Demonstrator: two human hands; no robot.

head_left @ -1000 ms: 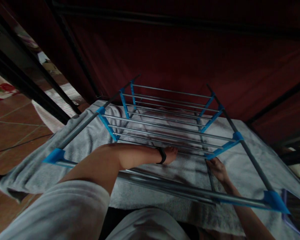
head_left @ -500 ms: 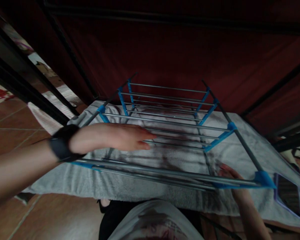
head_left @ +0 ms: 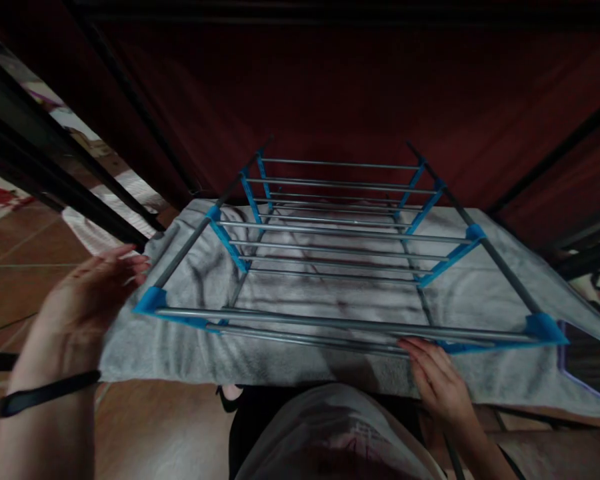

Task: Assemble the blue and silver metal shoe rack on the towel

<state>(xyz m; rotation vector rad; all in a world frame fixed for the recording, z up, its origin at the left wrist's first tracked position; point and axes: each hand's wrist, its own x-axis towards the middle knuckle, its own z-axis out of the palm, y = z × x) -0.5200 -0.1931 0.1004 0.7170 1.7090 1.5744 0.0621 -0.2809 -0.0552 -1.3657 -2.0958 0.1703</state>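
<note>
A shoe rack (head_left: 340,233) of grey metal tubes and blue plastic side brackets lies on a grey blanket (head_left: 180,353). Its nearest blue corner (head_left: 153,300) on the left has my left hand (head_left: 93,290) just beyond it, fingers stretched out and holding nothing. A dark band circles that wrist. My right hand (head_left: 440,380) is at the front of the rack, its fingers curled onto the lower front tubes near the right bracket; the fingertips are partly hidden there.
A phone (head_left: 585,360) in a purple case lies on the blanket at the right, close to the rack's corner. Behind the rack rises a dark red panel (head_left: 340,87). Dark metal bars (head_left: 80,153) stand at the left, above the tiled floor (head_left: 25,293).
My left hand has moved from above the middle of the rack out to its left side. My right hand has shifted left along the front and taken hold of the lower tubes.
</note>
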